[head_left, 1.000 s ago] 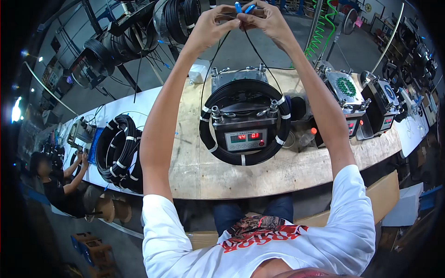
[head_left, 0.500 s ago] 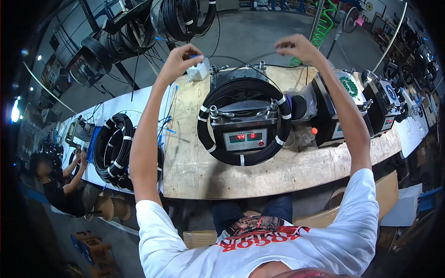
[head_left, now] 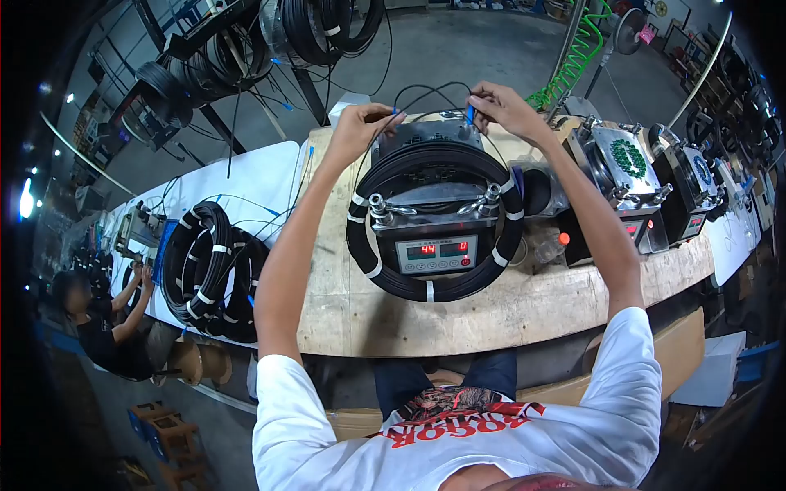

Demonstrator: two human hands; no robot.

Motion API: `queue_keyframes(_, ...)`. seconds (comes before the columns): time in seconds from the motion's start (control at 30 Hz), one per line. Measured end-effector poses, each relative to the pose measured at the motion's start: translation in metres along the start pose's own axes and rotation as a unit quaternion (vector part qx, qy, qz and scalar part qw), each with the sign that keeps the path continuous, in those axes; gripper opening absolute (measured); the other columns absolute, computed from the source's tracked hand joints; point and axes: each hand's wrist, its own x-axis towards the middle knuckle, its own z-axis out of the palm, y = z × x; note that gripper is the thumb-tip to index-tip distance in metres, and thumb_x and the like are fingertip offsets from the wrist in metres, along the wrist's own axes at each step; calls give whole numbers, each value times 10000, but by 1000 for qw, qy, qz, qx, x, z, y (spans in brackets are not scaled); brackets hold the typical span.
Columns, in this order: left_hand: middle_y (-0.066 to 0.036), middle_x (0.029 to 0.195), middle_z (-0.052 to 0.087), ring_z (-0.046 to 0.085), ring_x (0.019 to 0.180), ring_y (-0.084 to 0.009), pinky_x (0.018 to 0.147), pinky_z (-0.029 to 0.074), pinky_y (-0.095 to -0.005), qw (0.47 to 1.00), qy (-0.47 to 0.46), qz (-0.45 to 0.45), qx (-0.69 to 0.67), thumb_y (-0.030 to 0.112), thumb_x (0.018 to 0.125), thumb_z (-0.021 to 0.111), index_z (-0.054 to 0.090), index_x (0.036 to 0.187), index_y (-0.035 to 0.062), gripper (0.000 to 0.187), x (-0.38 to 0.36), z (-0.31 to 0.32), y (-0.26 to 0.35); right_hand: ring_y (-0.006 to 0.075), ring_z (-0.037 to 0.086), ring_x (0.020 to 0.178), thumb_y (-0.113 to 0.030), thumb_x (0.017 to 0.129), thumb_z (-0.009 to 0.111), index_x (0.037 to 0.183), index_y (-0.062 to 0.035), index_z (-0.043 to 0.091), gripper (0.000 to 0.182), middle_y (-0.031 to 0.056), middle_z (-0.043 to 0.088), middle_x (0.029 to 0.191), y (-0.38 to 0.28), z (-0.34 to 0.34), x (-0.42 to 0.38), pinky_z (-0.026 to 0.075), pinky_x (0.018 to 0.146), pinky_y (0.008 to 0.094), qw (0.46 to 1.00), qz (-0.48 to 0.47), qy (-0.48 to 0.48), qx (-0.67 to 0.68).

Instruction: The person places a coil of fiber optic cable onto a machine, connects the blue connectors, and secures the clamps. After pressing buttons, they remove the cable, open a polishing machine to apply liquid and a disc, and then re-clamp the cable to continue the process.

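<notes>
A black cable coil (head_left: 430, 290) bound with white ties hangs around the front of a polishing machine (head_left: 434, 254) with a red-lit display. Above the machine's far side, my left hand (head_left: 364, 131) is closed in a pinch on a thin cable end with a small blue piece at the fingertips. Opposite it, my right hand (head_left: 501, 110) pinches another cable end, which has a blue cap (head_left: 470, 114). Between the two hands the thin black cable (head_left: 434, 87) arches in loose loops.
More black coils (head_left: 209, 270) lie on the white table at left, where another person (head_left: 106, 323) works. A plastic bottle (head_left: 550, 248) with an orange cap and further machines (head_left: 626, 155) stand at right. A white box (head_left: 348, 105) sits behind my left hand.
Both hands have come closer together and slightly lower over the back of the machine. The blue cap now shows at my right fingers, and the cable loops up between the hands.
</notes>
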Motion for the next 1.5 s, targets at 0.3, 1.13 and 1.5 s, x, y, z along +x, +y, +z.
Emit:
queue_keyframes(0.3,-46,846,728,664,755,-82,701,529,-212,993,-4,-32,-117,169,961,731,739,1094,-32,242,0,26,0,100,638,795,-129,965,718,1167,27,631,269,48,664,920,13,36,5,538,721,253,996,-7,35,87)
queue_keyframes(1.13,-8,828,694,596,730,-68,662,464,-217,993,28,-14,-111,171,944,747,761,1052,-20,220,-4,32,-17,69,513,656,-395,869,823,848,-32,653,402,-28,577,682,21,50,15,409,573,255,983,-19,53,-173)
queue_keyframes(1.5,-38,896,717,627,815,-98,765,507,-238,993,16,-27,-117,173,963,724,749,1112,-34,256,-6,26,-15,98,451,603,-358,870,816,772,-16,613,410,20,528,615,8,48,26,377,552,303,960,-54,15,-273)
